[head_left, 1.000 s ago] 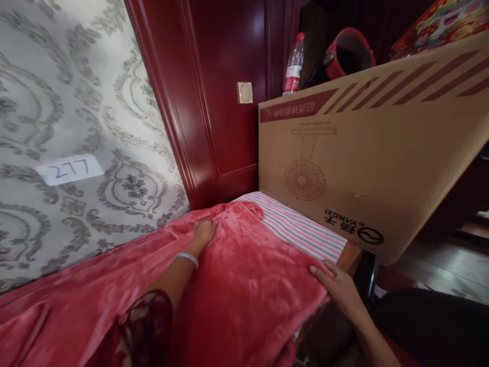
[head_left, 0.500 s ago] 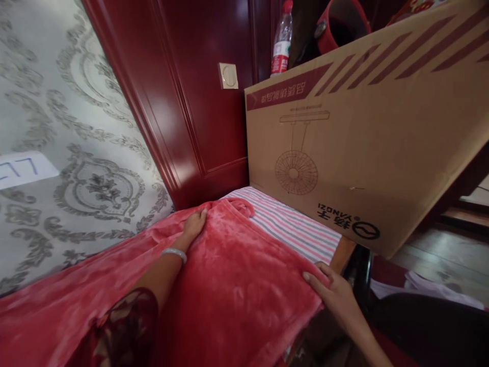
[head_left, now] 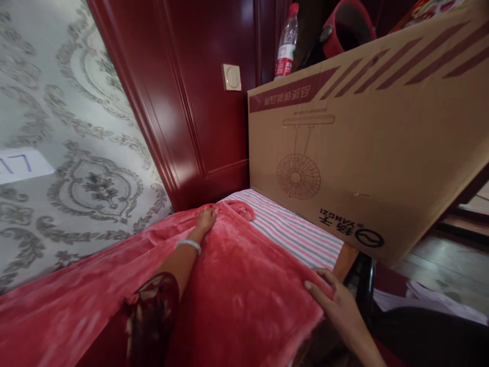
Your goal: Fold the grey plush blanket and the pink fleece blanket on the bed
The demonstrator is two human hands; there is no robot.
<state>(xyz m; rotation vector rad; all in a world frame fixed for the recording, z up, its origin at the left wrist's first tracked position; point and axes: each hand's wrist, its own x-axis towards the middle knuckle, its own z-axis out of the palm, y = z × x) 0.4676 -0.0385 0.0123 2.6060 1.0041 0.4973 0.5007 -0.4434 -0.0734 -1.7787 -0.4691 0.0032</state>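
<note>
We've got the red blanket spread most of the way; left hand flat on its far corner, right hand pinching the near edge. Striped sheet not yet covered.

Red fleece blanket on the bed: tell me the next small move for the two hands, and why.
Probably draw the red fleece blanket a little further toward the brown cardboard fan box. The left hand presses its far corner and the right hand grips its near corner, yet a band of pink and grey striped sheet lies uncovered between the blanket edge and the box.
</note>
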